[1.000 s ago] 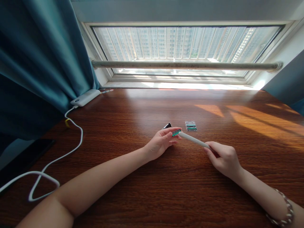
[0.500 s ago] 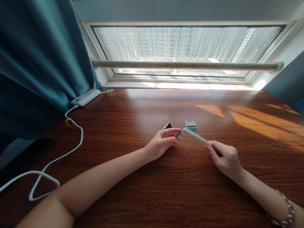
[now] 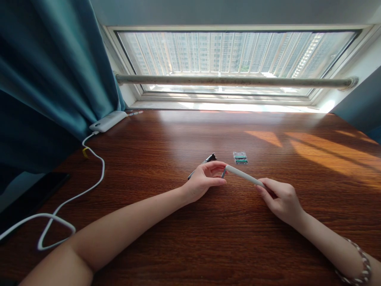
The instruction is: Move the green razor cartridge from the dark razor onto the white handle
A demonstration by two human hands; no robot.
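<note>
My left hand (image 3: 205, 179) pinches a small dark razor cartridge (image 3: 224, 173) on edge between thumb and fingers. Its green strip is turned away from view now. My right hand (image 3: 281, 197) is closed around one end of a smooth white stylus (image 3: 244, 175). The stylus's rounded far end meets the upper part of the cartridge, by my left fingertips. Behind my left hand lies a dark razor handle (image 3: 208, 159), partly covered by the hand. Farther right, a clear plastic case (image 3: 240, 158) with green-striped razor cartridges rests on the wooden table.
A white power bank (image 3: 108, 121) sits at the table's back left by the blue curtain (image 3: 59, 59). Its white cable (image 3: 102, 171) loops down the left side. A dark flat device (image 3: 32, 202) lies at the left edge. A window with a bar (image 3: 232, 81) stands behind the table (image 3: 208, 246).
The stylus has moved slightly left, its tip now at the cartridge. My left hand has turned the cartridge more upright and edge-on, and the thumb has shifted lower.
</note>
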